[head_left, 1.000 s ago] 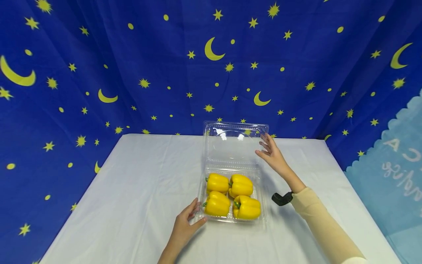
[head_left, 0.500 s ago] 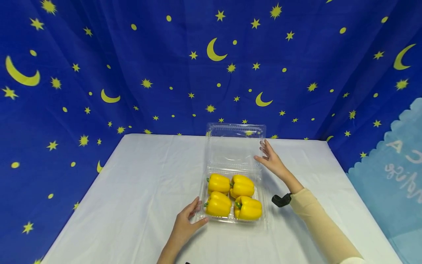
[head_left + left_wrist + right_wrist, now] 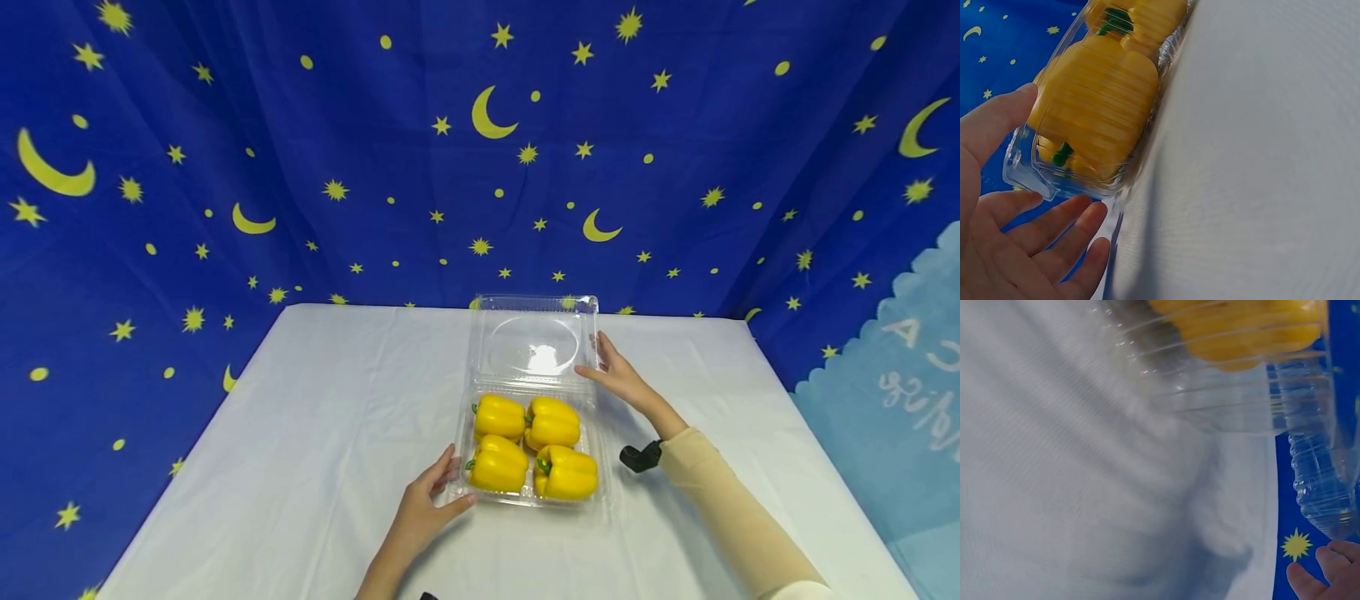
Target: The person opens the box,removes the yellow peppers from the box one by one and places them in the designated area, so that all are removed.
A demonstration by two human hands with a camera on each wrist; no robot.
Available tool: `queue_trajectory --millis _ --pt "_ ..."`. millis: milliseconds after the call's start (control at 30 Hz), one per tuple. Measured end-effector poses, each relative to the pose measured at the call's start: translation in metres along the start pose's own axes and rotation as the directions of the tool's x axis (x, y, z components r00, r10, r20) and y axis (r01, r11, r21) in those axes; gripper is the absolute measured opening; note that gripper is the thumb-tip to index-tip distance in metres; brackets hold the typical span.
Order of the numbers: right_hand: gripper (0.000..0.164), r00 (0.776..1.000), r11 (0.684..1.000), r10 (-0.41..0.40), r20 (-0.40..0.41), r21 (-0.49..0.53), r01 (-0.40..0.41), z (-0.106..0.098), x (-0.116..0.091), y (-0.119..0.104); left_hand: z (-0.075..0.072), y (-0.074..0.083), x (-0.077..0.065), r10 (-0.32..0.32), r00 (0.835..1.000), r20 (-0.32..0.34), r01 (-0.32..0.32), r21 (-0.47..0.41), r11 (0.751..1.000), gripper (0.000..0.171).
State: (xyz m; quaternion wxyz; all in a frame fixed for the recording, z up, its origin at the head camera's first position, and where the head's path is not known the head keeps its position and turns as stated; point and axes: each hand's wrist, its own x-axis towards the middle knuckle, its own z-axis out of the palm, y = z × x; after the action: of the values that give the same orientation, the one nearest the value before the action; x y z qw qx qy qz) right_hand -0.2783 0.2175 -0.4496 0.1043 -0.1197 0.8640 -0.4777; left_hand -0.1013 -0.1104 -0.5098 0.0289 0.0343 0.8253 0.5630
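A clear plastic clamshell container (image 3: 528,497) holds several yellow bell peppers (image 3: 498,463) with green stems. Its hinged lid (image 3: 525,343) stands raised at the back, leaning away. My left hand (image 3: 422,510) is at the container's front left corner, thumb toward the front edge and fingers along the left side. In the left wrist view its fingers (image 3: 1063,240) are spread and lightly bent beside the corner. At the lid's right edge is my right hand (image 3: 618,375), the thumb in front and fingertips behind the clear plastic. The right wrist view shows only its fingertips (image 3: 1329,575).
A white cloth covers the table (image 3: 352,417). Behind and to the left hangs a blue curtain (image 3: 375,150) with yellow moons and stars. A light blue panel (image 3: 900,400) with lettering is on the right. A black wrist device (image 3: 641,457) juts from the right wrist.
The lid has swung back and lower, its far edge coming down in the head view. My right hand has lowered along with it. The left hand and the peppers have stayed in place.
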Motion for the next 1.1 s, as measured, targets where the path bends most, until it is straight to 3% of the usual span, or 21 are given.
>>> queue_trajectory --millis 133,333,567,833,1100 --pt "0.095 1.0 1.0 0.012 0.014 -0.008 -0.012 0.003 0.011 0.026 0.0 -0.001 0.0 0.0 1.0 0.008 0.0 -0.011 1.0 0.08" --pt "0.095 1.0 1.0 -0.002 -0.01 -0.007 0.002 0.008 0.015 0.04 0.0 -0.002 -0.001 -0.003 1.0 0.01 0.003 -0.033 0.999 0.079" --pt "0.09 1.0 1.0 -0.005 -0.017 -0.021 0.005 0.01 0.012 0.044 0.0 -0.002 -0.001 0.002 1.0 0.016 -0.001 -0.052 0.999 0.078" --pt "0.082 1.0 0.999 0.028 0.006 -0.023 -0.027 0.01 -0.001 0.017 0.0 -0.002 -0.001 -0.005 1.0 0.015 0.006 -0.056 0.998 0.079" --pt "0.085 0.999 0.996 0.048 0.008 -0.075 -0.047 0.015 0.012 0.049 0.0 -0.002 -0.001 -0.011 1.0 0.017 0.012 -0.064 0.998 0.079"
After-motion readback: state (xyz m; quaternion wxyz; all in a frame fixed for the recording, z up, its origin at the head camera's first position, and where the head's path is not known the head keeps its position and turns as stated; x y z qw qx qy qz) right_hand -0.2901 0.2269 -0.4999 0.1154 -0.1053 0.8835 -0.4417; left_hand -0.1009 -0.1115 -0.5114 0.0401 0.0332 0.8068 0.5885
